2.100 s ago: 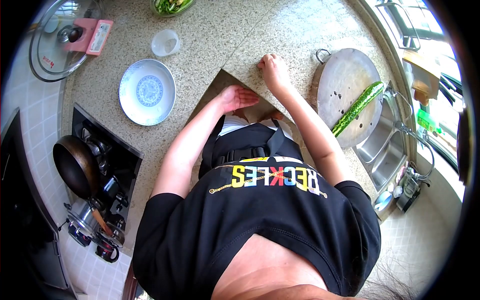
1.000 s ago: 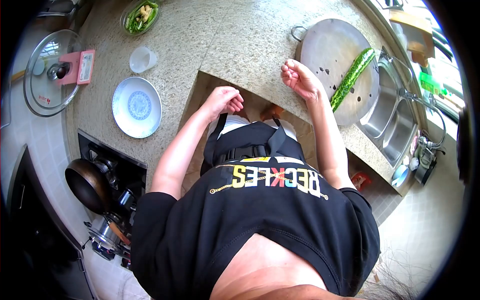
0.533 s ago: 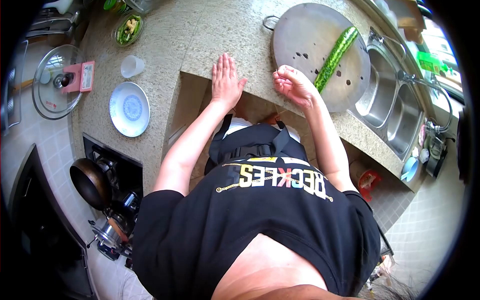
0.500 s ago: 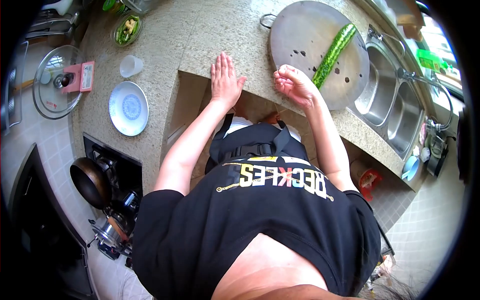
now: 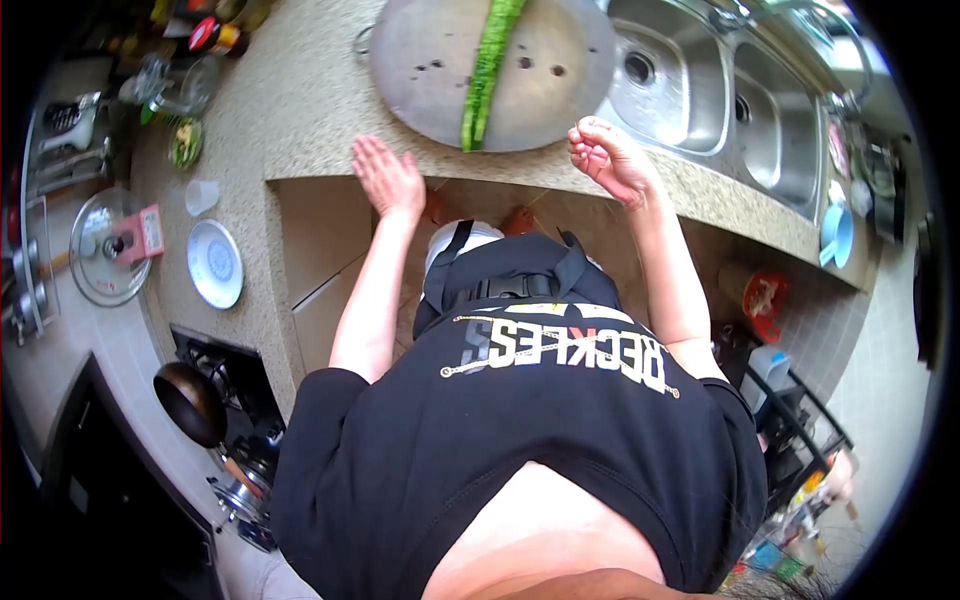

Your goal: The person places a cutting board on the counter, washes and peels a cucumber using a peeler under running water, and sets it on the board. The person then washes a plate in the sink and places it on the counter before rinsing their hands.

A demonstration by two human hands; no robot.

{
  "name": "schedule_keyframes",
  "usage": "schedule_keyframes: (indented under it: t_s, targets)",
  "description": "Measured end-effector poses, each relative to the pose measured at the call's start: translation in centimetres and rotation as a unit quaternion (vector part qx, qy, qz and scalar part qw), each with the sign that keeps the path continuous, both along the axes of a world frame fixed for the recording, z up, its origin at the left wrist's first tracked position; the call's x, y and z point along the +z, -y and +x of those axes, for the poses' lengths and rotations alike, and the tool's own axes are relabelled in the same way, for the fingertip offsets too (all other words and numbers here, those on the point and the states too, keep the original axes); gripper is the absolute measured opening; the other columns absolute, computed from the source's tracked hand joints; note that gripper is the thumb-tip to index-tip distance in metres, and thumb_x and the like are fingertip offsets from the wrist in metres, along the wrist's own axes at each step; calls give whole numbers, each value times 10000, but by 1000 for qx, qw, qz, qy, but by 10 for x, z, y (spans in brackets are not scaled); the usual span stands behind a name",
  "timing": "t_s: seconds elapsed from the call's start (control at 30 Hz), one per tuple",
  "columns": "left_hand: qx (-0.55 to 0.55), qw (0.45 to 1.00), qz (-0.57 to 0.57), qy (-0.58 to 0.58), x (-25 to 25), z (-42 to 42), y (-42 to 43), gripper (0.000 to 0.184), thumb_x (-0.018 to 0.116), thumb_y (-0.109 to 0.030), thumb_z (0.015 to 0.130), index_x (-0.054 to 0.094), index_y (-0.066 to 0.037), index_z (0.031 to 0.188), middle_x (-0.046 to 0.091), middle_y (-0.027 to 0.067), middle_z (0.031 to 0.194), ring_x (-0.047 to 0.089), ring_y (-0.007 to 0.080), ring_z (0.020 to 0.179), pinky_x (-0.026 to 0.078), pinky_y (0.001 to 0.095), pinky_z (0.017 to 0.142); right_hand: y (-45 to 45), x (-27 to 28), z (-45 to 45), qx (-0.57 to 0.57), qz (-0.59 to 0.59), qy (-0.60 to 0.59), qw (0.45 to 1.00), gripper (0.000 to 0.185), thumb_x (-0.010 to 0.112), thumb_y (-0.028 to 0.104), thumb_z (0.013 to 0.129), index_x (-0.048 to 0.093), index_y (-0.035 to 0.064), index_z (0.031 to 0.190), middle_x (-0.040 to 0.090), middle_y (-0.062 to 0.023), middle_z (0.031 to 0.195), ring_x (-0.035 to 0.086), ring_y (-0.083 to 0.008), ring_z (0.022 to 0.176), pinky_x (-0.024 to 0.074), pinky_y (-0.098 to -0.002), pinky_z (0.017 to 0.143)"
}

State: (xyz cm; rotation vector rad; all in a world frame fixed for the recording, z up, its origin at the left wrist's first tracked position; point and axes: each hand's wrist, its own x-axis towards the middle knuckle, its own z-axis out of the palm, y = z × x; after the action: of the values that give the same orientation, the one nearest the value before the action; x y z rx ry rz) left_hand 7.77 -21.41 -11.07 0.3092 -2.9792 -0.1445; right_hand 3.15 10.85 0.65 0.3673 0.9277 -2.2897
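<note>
A long green cucumber [image 5: 489,80] lies on a round grey chopping board [image 5: 420,100], its near end close to the board's front rim. My left hand [image 5: 390,180] is stretched out flat at the counter's front edge, left of the board, with nothing in it. To the right of the cucumber, my right hand [image 5: 612,160] hovers near the board's lower right rim, fingers curled closed. Whatever those fingers may hold is too small to make out. Neither hand touches the cucumber.
A double sink [image 5: 690,90] is set into the counter at the right. On the left stand a white plate [image 5: 215,264], a small cup [image 5: 201,197], a bowl of cut greens [image 5: 185,143] and a glass lid [image 5: 90,270]. A pan [image 5: 190,403] sits on the stove.
The view has swung to the right, so board, cucumber and sink appear further left. My right hand now shows at the board's right side, away from the cucumber's near end; it remains closed.
</note>
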Motion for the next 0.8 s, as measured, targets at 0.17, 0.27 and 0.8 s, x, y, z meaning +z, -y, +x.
schedule_keyframes:
  t_s: [0.17,0.27,0.8]
  targets:
    - [12,1000,-12,-25,-5,-2,-6,651,396,-306,885,165,85,1352,153,255,1422,113,355,1339,83,449,1085,-87,-14,17,-102,-20,32,994,87,602,60,815,539,26,865,581,-82,815,546,-121,720,491,-227,663]
    - [24,999,-16,-19,-7,-3,-10,625,370,-284,895,157,82,1355,144,248,1427,101,351,1343,69,447,1087,-127,-23,21,-183,-56,55,980,78,582,45,825,530,2,865,573,-102,814,548,-147,721,497,-237,653]
    - [117,992,41,-23,11,-2,-129,573,345,-183,878,164,130,1322,167,330,1372,198,433,1281,163,477,1066,-270,-37,19,-239,-48,70,967,73,571,45,834,550,-9,878,584,-99,796,564,-158,719,502,-256,666]
